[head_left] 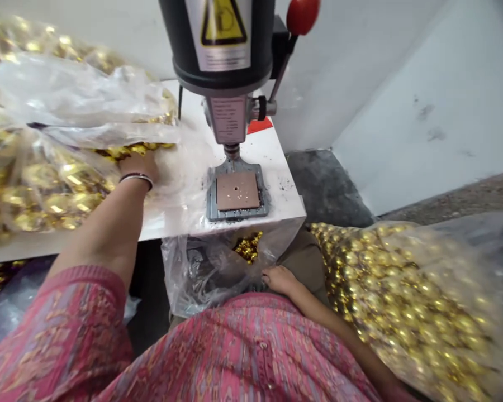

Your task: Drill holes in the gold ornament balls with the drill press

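From the head view, the left hand [139,166] reaches into the mouth of a clear bag of gold balls [46,167] lying on the white worktop [272,162]; its fingers are buried in plastic, so how far its grip is closed cannot be told. Just right of it sits the drill press [224,50] over a brown plate [237,190]. The right hand [279,277] rests loosely curled, holding nothing, touching a lower plastic bag [201,273], with a second heap of gold balls [406,301] beside it.

The left arm stretches forward, its left hand [139,166] knuckles up and fingers hidden, perhaps curled. The right hand [279,278] lies low near the lap, palm down, fingers loosely bent.
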Demonstrator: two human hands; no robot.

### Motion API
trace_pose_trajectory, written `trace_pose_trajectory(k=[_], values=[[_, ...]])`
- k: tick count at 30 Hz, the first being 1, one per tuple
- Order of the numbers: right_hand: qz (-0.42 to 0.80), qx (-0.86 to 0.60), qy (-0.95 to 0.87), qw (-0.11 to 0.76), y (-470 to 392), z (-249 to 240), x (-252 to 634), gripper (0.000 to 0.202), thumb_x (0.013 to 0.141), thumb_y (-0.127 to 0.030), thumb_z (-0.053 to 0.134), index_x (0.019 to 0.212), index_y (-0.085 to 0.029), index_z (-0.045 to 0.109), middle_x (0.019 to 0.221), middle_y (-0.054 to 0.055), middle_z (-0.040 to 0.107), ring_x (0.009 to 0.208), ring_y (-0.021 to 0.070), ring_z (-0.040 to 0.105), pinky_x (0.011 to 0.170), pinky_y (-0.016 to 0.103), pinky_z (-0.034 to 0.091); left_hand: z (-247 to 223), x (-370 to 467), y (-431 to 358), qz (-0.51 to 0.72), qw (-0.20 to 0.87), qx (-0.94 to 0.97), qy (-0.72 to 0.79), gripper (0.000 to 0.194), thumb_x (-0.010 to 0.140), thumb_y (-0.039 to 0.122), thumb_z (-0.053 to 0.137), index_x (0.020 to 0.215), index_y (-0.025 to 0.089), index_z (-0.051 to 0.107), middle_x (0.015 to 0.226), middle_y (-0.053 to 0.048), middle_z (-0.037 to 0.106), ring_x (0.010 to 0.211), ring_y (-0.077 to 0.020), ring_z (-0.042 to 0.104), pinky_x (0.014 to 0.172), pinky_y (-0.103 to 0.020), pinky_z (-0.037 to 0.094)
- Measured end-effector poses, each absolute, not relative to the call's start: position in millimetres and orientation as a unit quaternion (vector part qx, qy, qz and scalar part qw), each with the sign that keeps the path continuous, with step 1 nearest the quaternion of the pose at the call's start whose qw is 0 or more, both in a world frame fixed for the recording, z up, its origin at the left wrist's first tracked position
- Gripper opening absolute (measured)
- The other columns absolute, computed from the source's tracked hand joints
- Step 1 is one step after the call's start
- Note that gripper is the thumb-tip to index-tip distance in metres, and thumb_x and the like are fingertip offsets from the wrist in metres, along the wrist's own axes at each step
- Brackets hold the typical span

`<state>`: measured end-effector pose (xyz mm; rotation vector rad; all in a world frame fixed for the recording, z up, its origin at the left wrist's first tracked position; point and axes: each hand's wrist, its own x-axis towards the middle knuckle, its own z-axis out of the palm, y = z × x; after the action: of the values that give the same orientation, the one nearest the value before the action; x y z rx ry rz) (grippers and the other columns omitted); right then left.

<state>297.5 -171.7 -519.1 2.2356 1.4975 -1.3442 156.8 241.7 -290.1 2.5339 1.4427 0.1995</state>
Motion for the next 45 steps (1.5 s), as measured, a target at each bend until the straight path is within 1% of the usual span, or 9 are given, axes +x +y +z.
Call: trace_pose_trajectory(k=[5, 8, 12, 16, 21, 28, 34, 40, 45], values=[[-0.447, 0.734, 0.507, 0.066, -167.8, -515.4, 301.2, 0.046, 0.098, -0.049, 0.059, 0.128, -0.014, 0.062, 0.13, 0.011, 0.062, 0.122, 0.0177, 0.061, 0.109, 0.042, 0.056, -283.3, 171.2, 218.8, 0.11, 0.08, 0.835, 0.534, 0.046, 0.084, 0.019, 0.075, 0.126, 0.014, 0.057, 0.12, -0.011, 0.065, 0.119, -0.0288, 0.054, 0.112, -0.048, 0.041], [-0.448, 0.729, 0.514, 0.063, -165.3, -513.5, 302.3, 0.046, 0.098, -0.049, 0.059, 0.128, -0.014, 0.062, 0.129, 0.011, 0.063, 0.121, 0.0175, 0.061, 0.108, 0.041, 0.056, -281.1, 172.1, 184.8, 0.23, 0.301, 0.805, 0.456, 0.055, 0.078, 0.02, 0.083, 0.127, 0.02, 0.057, 0.097, -0.002, 0.068, 0.095, -0.0209, 0.061, 0.096, -0.037, 0.05], [-0.451, 0.718, 0.526, 0.055, -162.7, -511.4, 300.1, 0.046, 0.098, -0.049, 0.059, 0.128, -0.015, 0.062, 0.129, 0.011, 0.063, 0.121, 0.0173, 0.061, 0.108, 0.041, 0.056, -287.4, 173.2, 132.3, 0.273, 0.71, 0.583, 0.286, 0.027, 0.087, 0.03, 0.07, 0.113, 0.026, 0.062, 0.089, 0.0, 0.072, 0.068, -0.0137, 0.062, 0.06, -0.024, 0.045], [-0.458, 0.703, 0.543, 0.044, -159.3, -509.0, 296.9, 0.046, 0.098, -0.049, 0.058, 0.129, -0.015, 0.061, 0.13, 0.011, 0.062, 0.122, 0.0175, 0.061, 0.108, 0.041, 0.056, -305.2, 184.7, 100.7, 0.251, 0.823, 0.436, 0.264, 0.019, 0.089, 0.034, 0.069, 0.103, 0.021, 0.065, 0.085, -0.002, 0.073, 0.066, -0.0126, 0.066, 0.055, -0.021, 0.048], [-0.458, 0.702, 0.544, 0.046, -156.4, -507.9, 293.8, 0.047, 0.098, -0.049, 0.059, 0.13, -0.015, 0.061, 0.13, 0.011, 0.062, 0.122, 0.0179, 0.061, 0.108, 0.041, 0.056, -328.8, 190.2, 94.7, 0.237, 0.846, 0.402, 0.256, 0.028, 0.082, 0.02, 0.077, 0.107, 0.021, 0.064, 0.087, 0.001, 0.075, 0.067, -0.0109, 0.07, 0.057, -0.017, 0.052], [-0.452, 0.707, 0.54, 0.075, -157.7, -513.4, 292.8, 0.046, 0.098, -0.049, 0.059, 0.129, -0.015, 0.061, 0.129, 0.011, 0.063, 0.121, 0.0175, 0.061, 0.107, 0.041, 0.056, -341.9, 190.2, 100.2, 0.196, 0.862, 0.371, 0.284, 0.028, 0.1, 0.039, 0.062, 0.116, 0.017, 0.066, 0.093, -0.007, 0.077, 0.082, -0.0169, 0.076, 0.068, -0.023, 0.058], [-0.444, 0.712, 0.538, 0.084, -160.9, -515.6, 296.1, 0.043, 0.099, -0.049, 0.058, 0.126, -0.016, 0.063, 0.129, 0.01, 0.063, 0.121, 0.0171, 0.061, 0.108, 0.039, 0.056, -344.3, 192.0, 104.6, 0.204, 0.853, 0.37, 0.306, 0.029, 0.092, 0.035, 0.067, 0.117, 0.019, 0.067, 0.099, -0.008, 0.078, 0.091, -0.0198, 0.077, 0.073, -0.026, 0.058], [-0.442, 0.72, 0.528, 0.079, -163.4, -514.1, 297.5, 0.043, 0.098, -0.048, 0.06, 0.127, -0.017, 0.063, 0.129, 0.01, 0.063, 0.122, 0.0169, 0.061, 0.108, 0.039, 0.056, -336.3, 203.2, 111.5, 0.223, 0.736, 0.545, 0.334, 0.033, 0.077, 0.039, 0.08, 0.101, 0.018, 0.071, 0.093, -0.006, 0.076, 0.08, -0.0161, 0.07, 0.068, -0.026, 0.054], [-0.447, 0.719, 0.528, 0.069, -162.7, -513.9, 299.4, 0.044, 0.098, -0.048, 0.059, 0.127, -0.017, 0.063, 0.129, 0.01, 0.063, 0.122, 0.017, 0.061, 0.108, 0.039, 0.056, -335.6, 217.6, 115.2, 0.24, 0.612, 0.69, 0.303, 0.044, 0.07, 0.042, 0.084, 0.103, 0.014, 0.075, 0.098, -0.005, 0.077, 0.092, -0.0185, 0.067, 0.084, -0.029, 0.053]])
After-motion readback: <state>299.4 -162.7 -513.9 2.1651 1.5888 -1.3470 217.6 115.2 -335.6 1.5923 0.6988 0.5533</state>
